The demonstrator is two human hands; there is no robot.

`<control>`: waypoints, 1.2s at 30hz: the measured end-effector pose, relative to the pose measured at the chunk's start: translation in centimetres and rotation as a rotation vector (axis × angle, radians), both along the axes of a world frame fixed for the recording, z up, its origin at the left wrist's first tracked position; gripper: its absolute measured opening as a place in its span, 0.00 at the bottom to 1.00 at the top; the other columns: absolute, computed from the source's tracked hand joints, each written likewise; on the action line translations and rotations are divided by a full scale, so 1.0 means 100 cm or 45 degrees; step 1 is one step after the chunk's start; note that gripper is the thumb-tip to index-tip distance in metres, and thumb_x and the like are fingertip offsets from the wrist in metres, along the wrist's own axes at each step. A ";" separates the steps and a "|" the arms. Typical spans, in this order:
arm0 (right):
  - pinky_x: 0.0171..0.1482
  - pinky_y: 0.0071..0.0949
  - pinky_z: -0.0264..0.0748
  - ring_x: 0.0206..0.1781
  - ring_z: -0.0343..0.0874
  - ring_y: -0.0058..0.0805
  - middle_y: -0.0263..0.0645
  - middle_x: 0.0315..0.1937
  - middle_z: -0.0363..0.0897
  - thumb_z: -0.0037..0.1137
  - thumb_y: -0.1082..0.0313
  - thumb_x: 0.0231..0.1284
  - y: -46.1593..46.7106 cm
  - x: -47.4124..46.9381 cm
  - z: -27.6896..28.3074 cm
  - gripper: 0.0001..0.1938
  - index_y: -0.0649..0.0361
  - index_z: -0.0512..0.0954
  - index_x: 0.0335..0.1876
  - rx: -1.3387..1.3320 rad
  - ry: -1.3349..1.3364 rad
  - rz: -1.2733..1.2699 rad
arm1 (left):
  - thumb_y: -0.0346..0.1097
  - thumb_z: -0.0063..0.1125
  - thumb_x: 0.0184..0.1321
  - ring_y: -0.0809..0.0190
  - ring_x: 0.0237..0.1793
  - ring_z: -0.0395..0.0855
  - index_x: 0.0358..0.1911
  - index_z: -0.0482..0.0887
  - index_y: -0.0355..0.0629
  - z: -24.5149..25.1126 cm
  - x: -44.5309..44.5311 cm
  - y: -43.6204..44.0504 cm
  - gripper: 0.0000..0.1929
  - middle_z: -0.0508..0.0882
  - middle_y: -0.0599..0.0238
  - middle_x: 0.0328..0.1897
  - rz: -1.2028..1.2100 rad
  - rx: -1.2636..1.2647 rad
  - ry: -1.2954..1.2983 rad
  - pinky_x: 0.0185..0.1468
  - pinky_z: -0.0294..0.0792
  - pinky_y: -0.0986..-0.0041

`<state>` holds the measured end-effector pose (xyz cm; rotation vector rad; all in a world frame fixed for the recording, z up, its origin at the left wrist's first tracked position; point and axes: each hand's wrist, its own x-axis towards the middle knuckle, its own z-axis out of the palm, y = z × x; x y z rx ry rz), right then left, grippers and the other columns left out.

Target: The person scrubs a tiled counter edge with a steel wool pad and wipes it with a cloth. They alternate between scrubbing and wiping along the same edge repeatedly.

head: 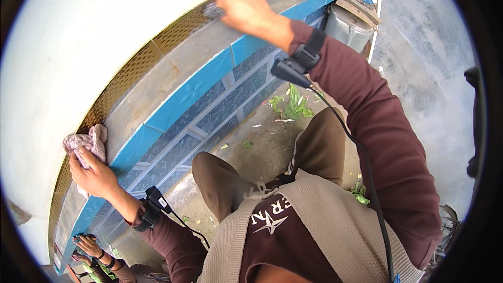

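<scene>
My left hand [96, 177] holds a crumpled pinkish cloth [89, 143] on the concrete ledge, against the brown patterned tile strip [129, 63] at the foot of the white wall. Farther along the same ledge [177, 63], at the top, my right hand [245, 10] grips a grey scrubbing pad [213, 10] against the tile strip; the hand and pad are slightly blurred. Bright blue tiles [204, 76] edge the ledge, and darker blue brick-patterned tiles [212, 106] cover the face below it.
Leaf scraps [294, 104] lie on the concrete floor by my knees. A metal container [347, 23] with boards on it stands at the ledge's far end. At the lower left, another person's hand [89, 245] holds something dark at the ledge. Bicycle wheels [448, 224] show at the lower right.
</scene>
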<state>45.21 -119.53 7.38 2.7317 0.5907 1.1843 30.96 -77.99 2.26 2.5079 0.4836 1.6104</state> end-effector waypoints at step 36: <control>0.48 0.38 0.66 0.48 0.75 0.30 0.31 0.28 0.80 0.60 0.65 0.46 0.027 -0.015 -0.001 0.05 0.52 0.83 0.29 0.120 0.065 0.244 | 0.59 0.46 0.67 0.44 0.55 0.77 0.54 0.79 0.33 0.003 -0.001 -0.006 0.31 0.81 0.45 0.54 0.021 -0.075 -0.027 0.58 0.67 0.60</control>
